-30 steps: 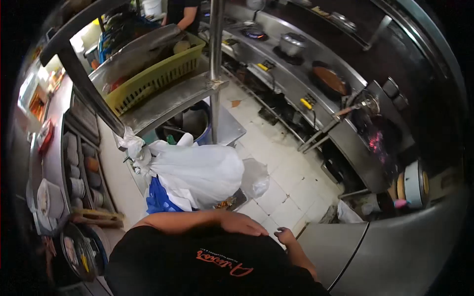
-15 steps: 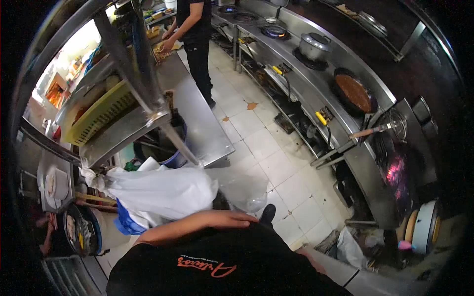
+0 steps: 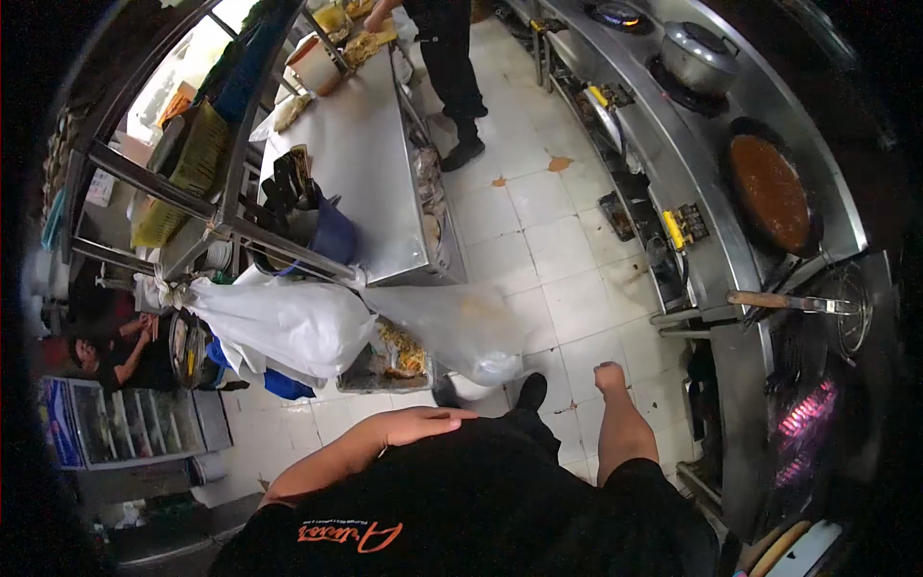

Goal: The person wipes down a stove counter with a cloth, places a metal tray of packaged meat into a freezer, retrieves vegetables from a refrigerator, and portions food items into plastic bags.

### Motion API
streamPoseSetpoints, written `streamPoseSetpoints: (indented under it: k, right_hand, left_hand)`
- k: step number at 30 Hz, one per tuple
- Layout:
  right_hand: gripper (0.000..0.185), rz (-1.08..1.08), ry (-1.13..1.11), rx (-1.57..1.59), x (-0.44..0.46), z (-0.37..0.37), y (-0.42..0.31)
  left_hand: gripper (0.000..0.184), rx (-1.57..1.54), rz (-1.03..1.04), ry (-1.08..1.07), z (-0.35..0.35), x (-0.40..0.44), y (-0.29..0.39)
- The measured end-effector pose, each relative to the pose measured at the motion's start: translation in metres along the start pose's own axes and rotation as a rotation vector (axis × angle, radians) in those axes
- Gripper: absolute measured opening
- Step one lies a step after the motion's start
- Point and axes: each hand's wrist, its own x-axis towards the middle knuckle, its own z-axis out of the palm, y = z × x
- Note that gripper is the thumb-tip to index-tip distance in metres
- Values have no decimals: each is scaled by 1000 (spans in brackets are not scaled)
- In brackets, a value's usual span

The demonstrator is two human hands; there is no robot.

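Observation:
My left hand (image 3: 423, 424) rests flat against the front of my black shirt (image 3: 461, 481), its fingers stretched out and holding nothing. Lower on the right, my right hand (image 3: 608, 377) hangs beside my body in a loose fist above the tiled floor, with nothing visible in it. Nearest to the left hand are a knotted white plastic bag (image 3: 279, 322) and a clear plastic bag (image 3: 452, 322), both hanging from the metal frame. Under them stands a bin with food scraps (image 3: 404, 356).
Along the right runs a steel stove counter with a lidded pot (image 3: 699, 58), a pan of brown-red sauce (image 3: 769, 192), a wood-handled strainer (image 3: 798, 302) and a glowing grill (image 3: 806, 409). A steel table (image 3: 356, 144) stands left; a co-worker (image 3: 447, 58) is beyond it. Another person (image 3: 125, 351) is far left.
My view has shifted, bringing the scrap bin and the far-left fridge into sight. My right arm has swung forward from my side. The left hand stays at my shirt.

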Motion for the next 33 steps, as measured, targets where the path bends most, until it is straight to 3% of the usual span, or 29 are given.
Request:
streamPoseSetpoints:
  k: [1,5,8,10,15,18,19,21,23,24,25,29,31,33]
  right_hand:
    - [26,-130,-104,-212,-2,2,-2]
    - [19,-134,-512,-117,-57,40,-17]
    - [24,-104,-663,-95,-75,86,0]
    - [18,-192,-668,-215,-97,45,3]
    - [30,-374,-645,-612,-72,-78,-18]
    - [35,-67,-403,-352,-55,-128,-67]
    - [36,-98,-388,-377,-32,-118,-79]
    - [41,-158,-365,-423,16,-93,-115]
    - [41,-268,-334,-393,14,-119,-215]
    - [40,-478,-241,-475,33,-94,-242]
    - [40,-515,-213,-371,21,-100,-294]
    - [35,-1058,-252,-687,11,-64,-461]
    - [34,-1085,-295,-691,11,-31,-522]
    - [37,-935,-403,-569,-51,-61,-595]
  left_hand:
    - [62,-29,-16,7,5,3,0]
    - [62,-129,-52,48,20,8,-11]
    - [61,-144,-20,30,22,7,-21]
    - [59,-96,63,-26,27,13,-24]
    - [53,51,264,-30,36,2,-36]
    - [53,-12,284,60,47,-30,-82]
    - [52,-43,322,115,52,-47,-99]
    - [50,-104,394,221,64,-89,-141]
    - [48,-119,432,366,82,-127,-189]
    - [47,-129,447,435,92,-146,-214]
    - [46,-159,483,509,103,-169,-236]
    - [44,-299,578,754,151,-247,-320]
    - [42,-466,570,824,175,-279,-348]
    - [37,-467,427,964,190,-306,-372]
